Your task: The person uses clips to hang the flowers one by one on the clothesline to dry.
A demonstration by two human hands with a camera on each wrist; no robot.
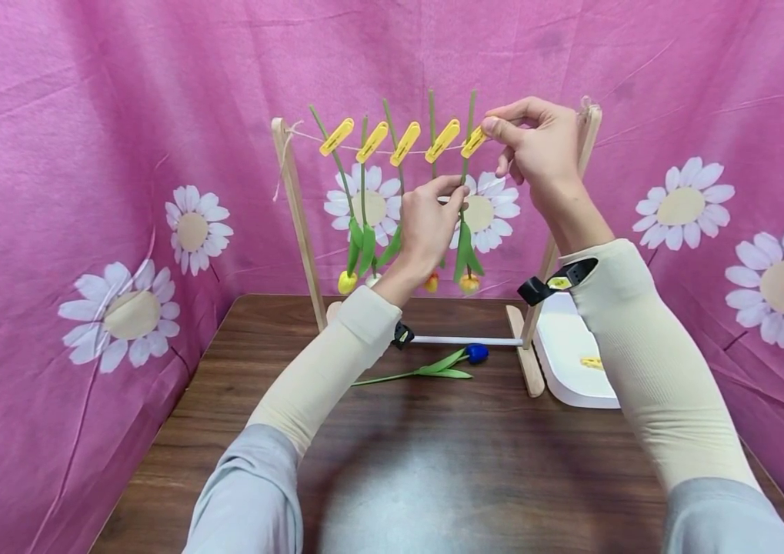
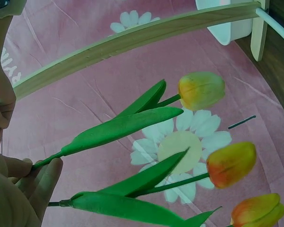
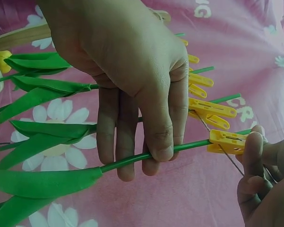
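An artificial tulip with a yellow-orange head (image 1: 470, 284) hangs upside down at the right end of the row. My left hand (image 1: 431, 223) pinches its green stem (image 3: 128, 162) between thumb and fingers. Above it, my right hand (image 1: 544, 146) pinches a yellow clothespin (image 3: 227, 141), which sits over the stem and the string (image 1: 308, 137). In the left wrist view, the held tulip's head (image 2: 201, 91) points away from the fingers. Several more tulips hang to the left, each under a yellow clothespin (image 1: 372, 142); my left hand partly hides them.
A wooden post (image 1: 298, 223) stands on each side, joined below by a white rod (image 1: 468, 340). A blue tulip (image 1: 476, 354) lies on the brown table (image 1: 392, 477). At right, a white tray (image 1: 561, 377) holds a yellow clothespin (image 1: 591, 362), partly behind my right sleeve.
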